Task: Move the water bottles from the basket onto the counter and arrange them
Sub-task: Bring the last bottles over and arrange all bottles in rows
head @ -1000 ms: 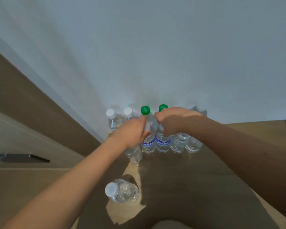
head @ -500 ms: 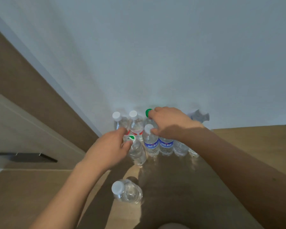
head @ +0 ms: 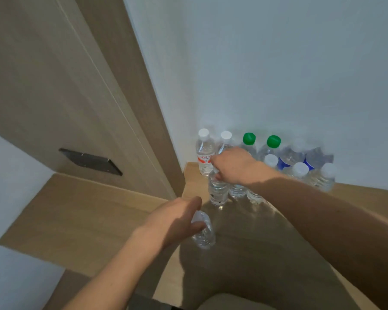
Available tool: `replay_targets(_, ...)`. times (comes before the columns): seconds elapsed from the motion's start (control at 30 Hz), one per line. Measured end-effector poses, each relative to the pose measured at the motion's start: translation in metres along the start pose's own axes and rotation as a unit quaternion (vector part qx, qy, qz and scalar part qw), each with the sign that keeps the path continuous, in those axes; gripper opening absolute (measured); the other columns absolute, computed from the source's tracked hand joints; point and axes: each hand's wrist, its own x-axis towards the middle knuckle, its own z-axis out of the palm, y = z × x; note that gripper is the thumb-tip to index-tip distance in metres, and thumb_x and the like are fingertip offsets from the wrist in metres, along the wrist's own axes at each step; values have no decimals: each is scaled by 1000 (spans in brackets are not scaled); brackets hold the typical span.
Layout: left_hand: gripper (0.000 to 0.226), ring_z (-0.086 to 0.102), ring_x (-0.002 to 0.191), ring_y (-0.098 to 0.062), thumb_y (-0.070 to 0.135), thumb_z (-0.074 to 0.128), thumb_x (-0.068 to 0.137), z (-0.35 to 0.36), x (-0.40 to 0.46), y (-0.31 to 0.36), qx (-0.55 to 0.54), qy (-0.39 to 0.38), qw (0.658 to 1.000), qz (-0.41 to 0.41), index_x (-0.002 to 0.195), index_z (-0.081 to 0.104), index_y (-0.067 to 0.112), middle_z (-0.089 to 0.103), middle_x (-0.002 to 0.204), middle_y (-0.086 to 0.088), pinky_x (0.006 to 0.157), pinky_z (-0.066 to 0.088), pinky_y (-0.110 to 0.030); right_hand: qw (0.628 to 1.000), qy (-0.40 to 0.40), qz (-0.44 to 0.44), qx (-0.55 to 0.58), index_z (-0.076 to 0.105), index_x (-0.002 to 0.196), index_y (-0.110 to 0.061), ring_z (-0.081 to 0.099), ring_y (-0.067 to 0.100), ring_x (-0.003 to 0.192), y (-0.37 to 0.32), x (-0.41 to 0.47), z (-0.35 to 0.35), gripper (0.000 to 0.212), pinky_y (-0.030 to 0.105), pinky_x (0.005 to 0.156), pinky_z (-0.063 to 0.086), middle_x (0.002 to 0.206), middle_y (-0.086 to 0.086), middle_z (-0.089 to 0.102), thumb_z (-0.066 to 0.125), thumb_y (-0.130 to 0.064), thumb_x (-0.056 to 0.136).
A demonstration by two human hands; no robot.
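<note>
Wooden counter (head: 83, 222) meets a pale wall (head: 278, 63), and the water bottles stand in two rows against this wall. At the wall side are a red-label bottle (head: 204, 158), then two green-cap bottles (head: 249, 139), then blue-label ones (head: 288, 158). The right hand (head: 235, 167) curls its fingers around the top of a clear bottle (head: 217, 191) at the front row's end. Further from the wall, one lone bottle (head: 203, 233) stands apart; the left hand (head: 177, 221) is at it with spread fingers, and I cannot tell if it grips.

bottle rows (head: 271, 153) against wall (head: 278, 63), lone bottle (head: 203, 233) in front, on counter (head: 76, 220)
</note>
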Motion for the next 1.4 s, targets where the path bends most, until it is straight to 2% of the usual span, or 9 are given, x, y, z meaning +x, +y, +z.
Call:
replay_targets(0.1, 35, 59, 104, -35, 48, 56, 90, -4, 4, -7, 5, 21, 1000, -19, 111, 44, 23, 61, 109, -14, 76, 46, -37, 1000, 3, -14, -27, 63, 106, -16, 65, 28, 96, 2, 1, -2, 27, 31, 71, 39, 103, 9, 70, 57, -37, 91)
replay_targets(0.2, 34, 59, 104, -38, 47, 53, 93, -15, 11, -7, 11, 63, 997, -48, 113, 43, 20, 61, 109, -16, 76, 46, -38, 1000, 10, -15, -25, 60, 102, -17, 64, 27, 92, 7, 0, -3, 26, 34, 79, 47, 99, 7, 69, 55, -40, 91)
replay_targets(0.4, 29, 61, 95, -38, 39, 53, 95, -40, 38, -5, 15, 151, 987, -50, 111, 47, 16, 64, 104, -16, 71, 46, -38, 999, 34, -6, -5, 43, 90, -21, 62, 26, 92, 12, -2, -9, 21, 36, 82, 41, 95, 5, 67, 54, -40, 92)
replay_targets(0.53, 30, 62, 97, -40, 35, 51, 95, -47, 65, 2, 18, 186, 980, -60, 116, 47, 14, 65, 106, -17, 75, 47, -40, 999, 45, 23, 2, 52, 96, -20, 62, 27, 97, 15, -1, -11, 19, 38, 87, 40, 99, 5, 68, 51, -39, 93)
replay_targets(0.77, 32, 61, 95, -37, 30, 51, 96, -48, 99, 1, 22, 183, 982, -44, 123, 46, 12, 64, 105, -17, 69, 41, -37, 996, 53, 61, 27, 46, 90, -19, 60, 25, 94, 16, 5, -8, 19, 38, 86, 38, 96, 4, 68, 48, -37, 96)
replay_targets(0.9, 33, 61, 93, -37, 28, 52, 95, -47, 109, -3, 8, 181, 983, -39, 124, 46, 12, 64, 102, -17, 68, 40, -36, 996, 44, 73, 28, 57, 103, -17, 59, 25, 97, 17, 8, -4, 24, 37, 85, 37, 100, 4, 67, 48, -38, 96)
replay_targets(1.13, 32, 62, 91, -35, 29, 54, 95, -45, 122, -11, -6, 176, 984, -22, 122, 48, 13, 63, 100, -15, 70, 46, -38, 996, 22, 75, 32, 56, 114, -16, 58, 26, 105, 19, 12, 5, 31, 37, 91, 36, 110, 5, 66, 49, -40, 95)
replay_targets(1.27, 33, 62, 90, -34, 27, 54, 95, -46, 129, -14, 1, 171, 985, -8, 124, 46, 13, 63, 100, -15, 70, 48, -41, 996, 38, 73, 39, 55, 116, -14, 58, 26, 108, 22, 13, 11, 34, 37, 93, 36, 113, 6, 66, 49, -41, 95)
replay_targets(1.4, 33, 61, 90, -34, 28, 53, 95, -45, 133, -15, 4, 174, 985, -10, 123, 46, 13, 62, 99, -14, 69, 47, -40, 993, 74, 80, 53, 54, 118, -12, 58, 28, 106, 23, 13, 19, 37, 35, 88, 37, 113, 8, 67, 48, -41, 96)
